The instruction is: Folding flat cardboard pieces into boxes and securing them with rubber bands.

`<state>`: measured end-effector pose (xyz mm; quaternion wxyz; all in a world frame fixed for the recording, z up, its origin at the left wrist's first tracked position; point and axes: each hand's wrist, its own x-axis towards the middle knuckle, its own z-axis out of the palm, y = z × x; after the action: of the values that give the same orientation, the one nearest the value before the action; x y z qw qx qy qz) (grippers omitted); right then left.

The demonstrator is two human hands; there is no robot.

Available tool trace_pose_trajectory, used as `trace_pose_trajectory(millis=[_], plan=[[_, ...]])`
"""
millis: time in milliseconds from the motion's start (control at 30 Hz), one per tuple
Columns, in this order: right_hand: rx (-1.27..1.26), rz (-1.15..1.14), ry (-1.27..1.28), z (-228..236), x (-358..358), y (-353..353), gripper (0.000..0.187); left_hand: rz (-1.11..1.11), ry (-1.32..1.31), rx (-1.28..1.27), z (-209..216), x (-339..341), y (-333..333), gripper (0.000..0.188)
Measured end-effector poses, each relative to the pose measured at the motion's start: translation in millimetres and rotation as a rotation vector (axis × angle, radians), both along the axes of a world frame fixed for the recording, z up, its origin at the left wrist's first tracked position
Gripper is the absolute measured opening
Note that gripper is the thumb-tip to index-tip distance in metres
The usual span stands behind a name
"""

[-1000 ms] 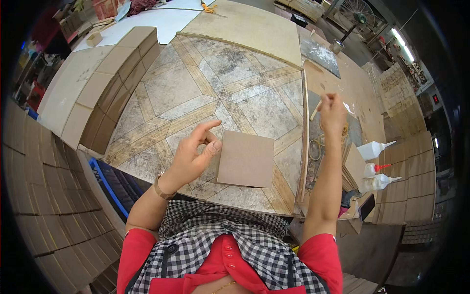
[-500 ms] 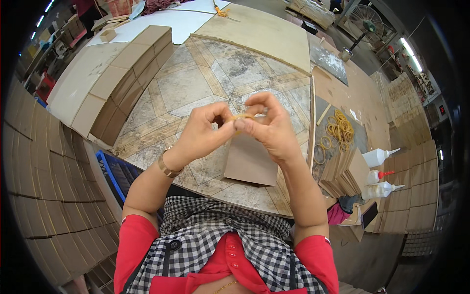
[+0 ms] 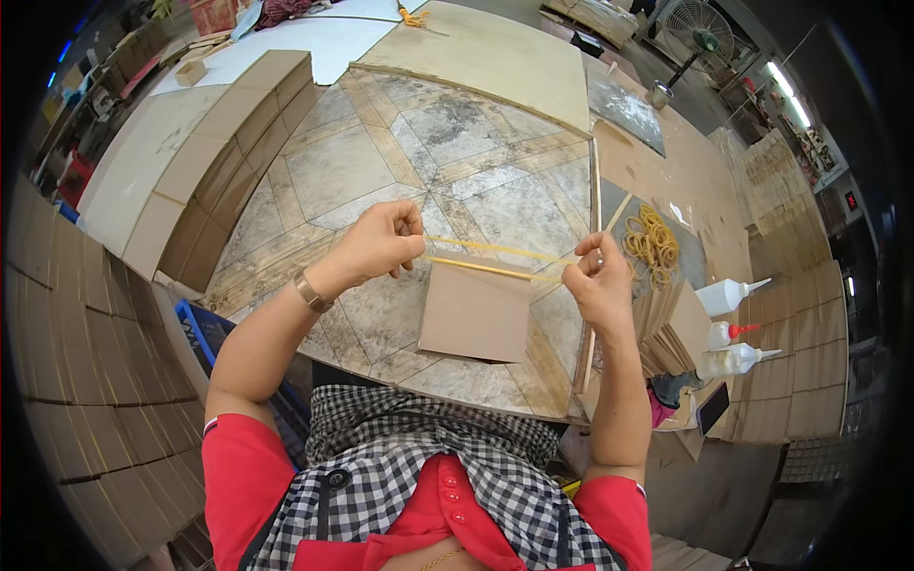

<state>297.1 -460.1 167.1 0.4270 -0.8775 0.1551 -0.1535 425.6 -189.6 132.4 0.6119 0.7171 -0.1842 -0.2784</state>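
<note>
A yellow rubber band (image 3: 481,267) is stretched wide between my two hands, its two strands running side by side. One end is pinched in the closed fingers of my left hand (image 3: 379,246), and the other in those of my right hand (image 3: 600,287). Below it, a square brown cardboard box (image 3: 476,319) sits on the table near the front edge. The band's strands cross over and just beyond the box's far edge; whether they touch it I cannot tell.
Rubber bands lie in a loose pile (image 3: 651,238) at the right, beside stacked cardboard pieces (image 3: 671,324) and white squeeze bottles (image 3: 725,297). A row of stacked brown boxes (image 3: 219,162) lines the table's left side. A blue crate (image 3: 205,328) stands below the left edge.
My hands have drawn apart, left hand to the left and right hand to the right and down. The rubber band, bunched between the fingers before, is now stretched long.
</note>
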Motion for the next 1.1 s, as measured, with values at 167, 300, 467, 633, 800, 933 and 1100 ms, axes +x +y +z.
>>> trace_pose_trajectory(millis=[167,300,467,633,800,933,1100], plan=[[0.423,0.036,0.237,-41.1,7.5,-4.5,0.024,-0.080,0.392,-0.081,-27.2,0.8,-5.1,0.006],[0.837,0.040,0.455,-72.7,17.3,18.5,0.021,0.004,0.524,-0.101,-55.7,-12.8,-9.1,0.006],[0.700,0.076,0.463,-56.2,8.4,25.5,0.039,0.038,0.310,-0.041,-46.1,-26.8,-14.5,0.017],[0.783,0.224,0.212,-35.5,-10.5,31.7,0.059,0.073,-0.035,-0.340,-30.3,-56.6,-15.8,0.045],[0.282,0.472,-0.313,-51.5,-36.2,26.1,0.066,-0.187,-0.703,-0.331,-17.3,-55.6,2.7,0.066],[0.112,0.394,-0.341,-69.4,-37.8,21.4,0.058,-0.231,-0.508,-0.273,-37.2,-53.2,-1.4,0.059],[0.587,0.138,-0.216,-60.5,0.2,21.6,0.027,-0.126,-0.256,-0.202,-33.7,-16.4,-15.3,0.033]])
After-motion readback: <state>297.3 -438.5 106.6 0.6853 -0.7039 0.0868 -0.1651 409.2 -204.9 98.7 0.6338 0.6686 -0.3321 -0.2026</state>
